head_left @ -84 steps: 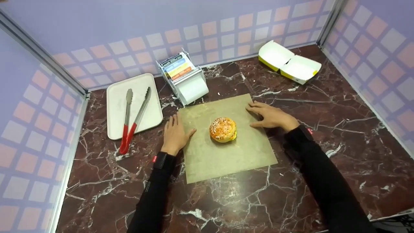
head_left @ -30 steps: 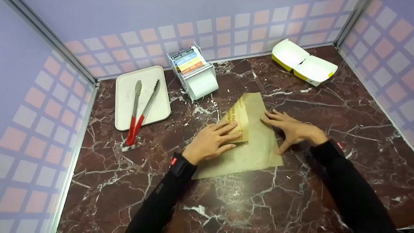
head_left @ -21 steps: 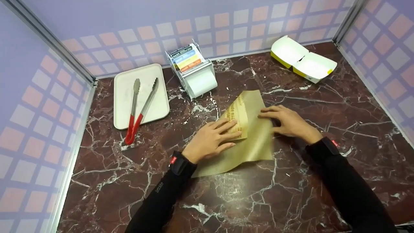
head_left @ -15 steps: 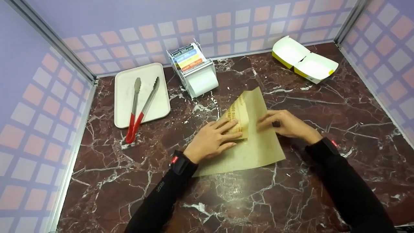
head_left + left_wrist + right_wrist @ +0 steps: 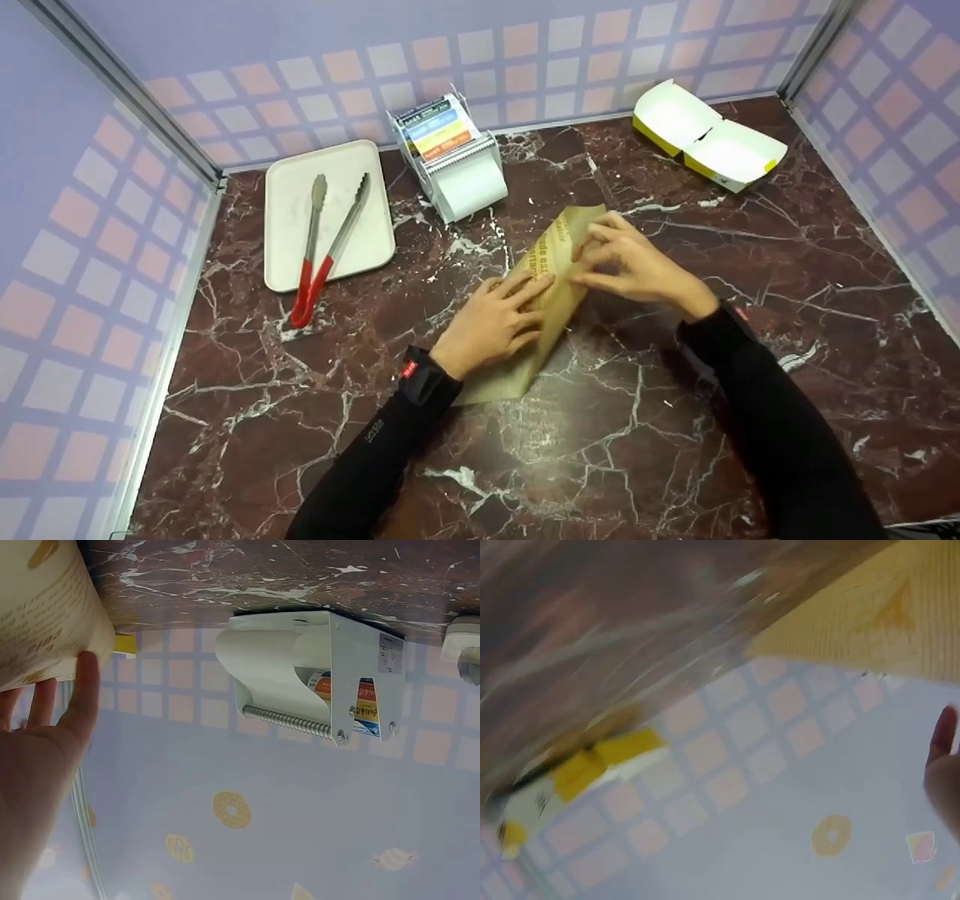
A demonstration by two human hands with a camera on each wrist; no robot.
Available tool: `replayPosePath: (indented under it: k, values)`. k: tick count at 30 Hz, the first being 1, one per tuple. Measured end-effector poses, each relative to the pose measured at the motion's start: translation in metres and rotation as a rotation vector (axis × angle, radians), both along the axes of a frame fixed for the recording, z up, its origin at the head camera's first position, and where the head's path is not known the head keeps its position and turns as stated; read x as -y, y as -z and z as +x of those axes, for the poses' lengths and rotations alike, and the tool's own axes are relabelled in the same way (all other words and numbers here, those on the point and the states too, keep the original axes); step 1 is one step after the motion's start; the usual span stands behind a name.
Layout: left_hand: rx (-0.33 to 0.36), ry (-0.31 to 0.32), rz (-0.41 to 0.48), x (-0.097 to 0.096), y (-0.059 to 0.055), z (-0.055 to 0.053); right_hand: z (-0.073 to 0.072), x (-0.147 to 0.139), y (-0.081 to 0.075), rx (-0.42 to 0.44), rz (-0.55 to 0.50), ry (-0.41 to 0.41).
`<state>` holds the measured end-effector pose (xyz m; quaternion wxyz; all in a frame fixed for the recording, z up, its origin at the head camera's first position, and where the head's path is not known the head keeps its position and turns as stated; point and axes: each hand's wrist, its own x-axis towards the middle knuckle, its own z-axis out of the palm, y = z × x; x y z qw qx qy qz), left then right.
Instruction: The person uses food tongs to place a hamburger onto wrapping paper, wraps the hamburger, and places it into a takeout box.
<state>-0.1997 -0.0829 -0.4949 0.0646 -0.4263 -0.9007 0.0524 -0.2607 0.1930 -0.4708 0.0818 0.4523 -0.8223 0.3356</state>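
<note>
A sheet of tan wrapping paper (image 5: pixel 556 321) with brown print lies folded in the middle of the table. The burger seen earlier on it is hidden inside. My left hand (image 5: pixel 491 326) rests on the folded-over left part, fingers spread and nearly straight. At the paper's right side, my right hand (image 5: pixel 634 262) has its fingers bent and pinches the edge, which stands raised and turned toward the left. The left wrist view shows the left fingers against the printed paper (image 5: pixel 45 615). In the blurred right wrist view, a ribbed paper corner (image 5: pixel 870 622) sticks out above the right hand (image 5: pixel 946 772).
A white tray (image 5: pixel 281 225) at the left carries tongs (image 5: pixel 319 277) with red handles overhanging its front edge. Behind the paper stands a label roll dispenser (image 5: pixel 450 161). An opened yellow-and-white burger box (image 5: pixel 709 139) lies at the back right, near the wall.
The left hand first folded the paper's left side over the burger and stayed there. The right hand has since lifted the right side and brought it leftward, narrowing the sheet.
</note>
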Motion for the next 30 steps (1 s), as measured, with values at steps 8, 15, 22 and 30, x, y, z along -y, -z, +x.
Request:
replayPosePath:
  k: [8, 15, 22, 30]
  values:
    - [-0.002, -0.036, 0.038, -0.003, 0.002, 0.002, -0.017, 0.047, 0.004, 0.096, 0.073, 0.113]
    - [-0.01, -0.023, -0.02, -0.003, 0.001, 0.001, -0.02, 0.071, 0.024, 0.042, 0.067, 0.239]
    - [0.268, 0.047, 0.222, 0.009, -0.008, -0.005, -0.018, 0.078, 0.036, -0.129, 0.053, 0.327]
    - [0.479, -0.118, 0.728, 0.022, -0.022, -0.013, -0.019, 0.081, 0.037, -0.101, 0.071, 0.369]
